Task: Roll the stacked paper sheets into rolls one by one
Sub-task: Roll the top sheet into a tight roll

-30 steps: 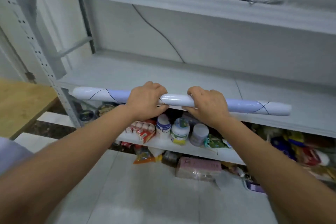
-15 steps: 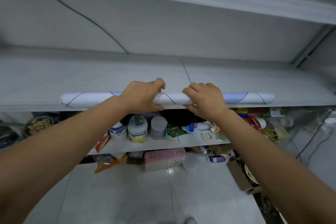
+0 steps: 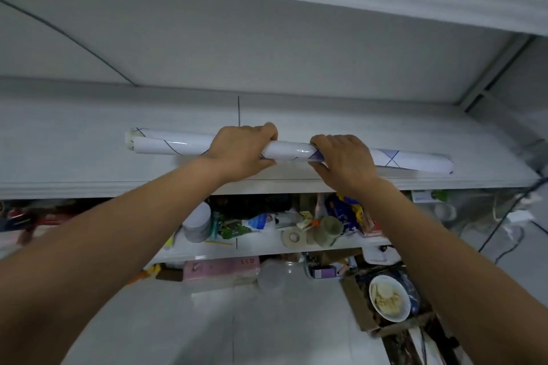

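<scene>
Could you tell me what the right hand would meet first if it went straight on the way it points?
Past the right hand, which grips the paper roll, only the bare shelf board shows, so it would probably reach the back wall first, though depth is hard to judge here.

Single head view, forward and down, near shelf

Glossy, smooth paper roll; matt, pale shelf board with faint grain.
</scene>
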